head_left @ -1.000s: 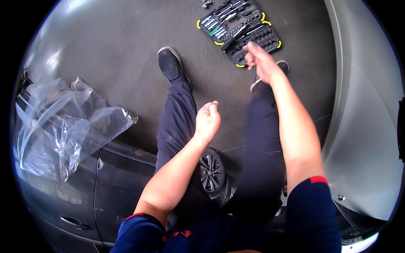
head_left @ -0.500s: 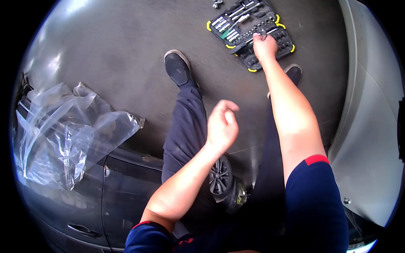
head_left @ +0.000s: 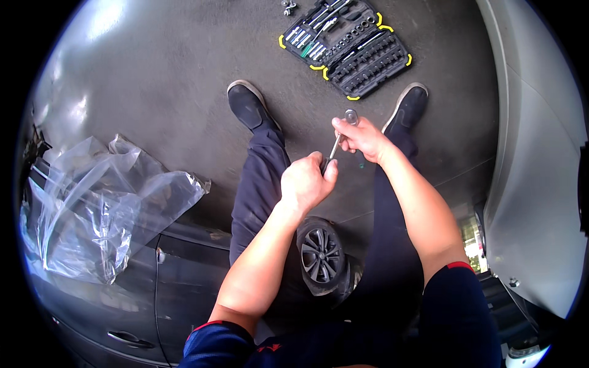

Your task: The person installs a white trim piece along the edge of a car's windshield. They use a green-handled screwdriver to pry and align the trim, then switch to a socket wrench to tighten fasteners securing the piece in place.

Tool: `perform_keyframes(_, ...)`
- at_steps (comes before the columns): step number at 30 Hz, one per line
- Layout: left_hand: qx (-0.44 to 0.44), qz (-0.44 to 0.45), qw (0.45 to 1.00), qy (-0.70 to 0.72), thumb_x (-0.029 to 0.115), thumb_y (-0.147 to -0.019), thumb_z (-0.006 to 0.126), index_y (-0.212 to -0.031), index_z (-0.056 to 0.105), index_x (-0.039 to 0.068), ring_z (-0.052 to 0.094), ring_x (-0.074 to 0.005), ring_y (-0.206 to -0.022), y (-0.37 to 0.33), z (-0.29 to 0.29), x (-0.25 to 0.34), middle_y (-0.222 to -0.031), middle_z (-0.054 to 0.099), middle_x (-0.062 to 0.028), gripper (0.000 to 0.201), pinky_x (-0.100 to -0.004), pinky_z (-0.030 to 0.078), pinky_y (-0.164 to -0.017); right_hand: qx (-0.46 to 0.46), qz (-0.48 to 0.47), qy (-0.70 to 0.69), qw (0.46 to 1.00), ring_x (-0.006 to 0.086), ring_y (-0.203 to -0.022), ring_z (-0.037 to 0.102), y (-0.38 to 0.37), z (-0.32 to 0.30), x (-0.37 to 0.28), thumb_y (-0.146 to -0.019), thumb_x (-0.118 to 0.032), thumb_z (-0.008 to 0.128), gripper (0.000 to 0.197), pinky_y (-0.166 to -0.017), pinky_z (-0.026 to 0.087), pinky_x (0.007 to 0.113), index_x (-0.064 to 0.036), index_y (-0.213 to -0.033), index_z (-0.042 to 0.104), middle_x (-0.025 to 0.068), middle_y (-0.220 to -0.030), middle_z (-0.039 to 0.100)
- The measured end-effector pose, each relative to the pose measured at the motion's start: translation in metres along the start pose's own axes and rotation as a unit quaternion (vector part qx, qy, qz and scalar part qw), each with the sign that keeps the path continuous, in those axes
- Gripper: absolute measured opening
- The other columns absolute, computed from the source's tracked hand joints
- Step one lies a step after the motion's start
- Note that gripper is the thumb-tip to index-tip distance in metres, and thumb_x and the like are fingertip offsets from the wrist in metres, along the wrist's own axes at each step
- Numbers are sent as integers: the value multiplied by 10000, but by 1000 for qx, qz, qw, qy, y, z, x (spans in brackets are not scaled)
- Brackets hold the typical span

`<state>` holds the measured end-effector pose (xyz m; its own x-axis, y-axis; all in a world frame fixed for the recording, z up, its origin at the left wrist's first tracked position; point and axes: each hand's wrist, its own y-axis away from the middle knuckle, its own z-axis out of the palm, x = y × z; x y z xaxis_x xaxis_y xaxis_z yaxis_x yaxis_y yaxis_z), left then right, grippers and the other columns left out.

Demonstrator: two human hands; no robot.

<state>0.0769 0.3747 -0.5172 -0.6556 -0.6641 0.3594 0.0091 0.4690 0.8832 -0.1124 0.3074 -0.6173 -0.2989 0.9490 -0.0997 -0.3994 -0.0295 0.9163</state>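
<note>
A ratchet wrench (head_left: 335, 147) is held between my two hands, tilted with its round head farther away and to the right. My left hand (head_left: 305, 182) is closed around the dark handle end. Up near the head, my right hand (head_left: 362, 137) pinches the ratchet; whether a socket is fitted on it I cannot tell. Beyond my hands an open black socket set case (head_left: 367, 75) with yellow corners lies on the floor, holding rows of sockets and bits.
A crumpled clear plastic sheet (head_left: 92, 208) drapes over the dark car door (head_left: 190, 288) on the left. A wheel (head_left: 321, 256) is below my hands. Along the right runs a grey car body panel (head_left: 534, 153). Small metal parts (head_left: 288, 7) lie left of the case.
My right hand has come back from the case toward me, bringing the ratchet. The left hand, empty before, has closed on its handle. The view has shifted slightly.
</note>
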Motion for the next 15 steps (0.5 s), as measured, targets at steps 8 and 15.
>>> perform_keyframes(8, -122, -110, 986, -22, 442, -1035, 603, -945, 743, -5, 749, -443, -966, -12, -15, -16, -918, 756, -270, 477, -527, 580, -875, 181, 27, -110, 977, 123, -505, 526, -78, 57, 44, -1093, -413, 649, 399, -453, 375, 304, -78, -888, 719, 17, -673, 639)
perform_keyframes(15, 3, -156, 985, 73, 432, -1036, 618, -898, 687, 8, 742, -469, -882, -4, -19, -34, -844, 741, -252, 451, -549, 580, -798, 234, -7, -189, 954, 71, -564, 460, -96, 23, 17, -1130, -364, 620, 330, -518, 407, 266, -60, -1096, 743, -50, -754, 570)
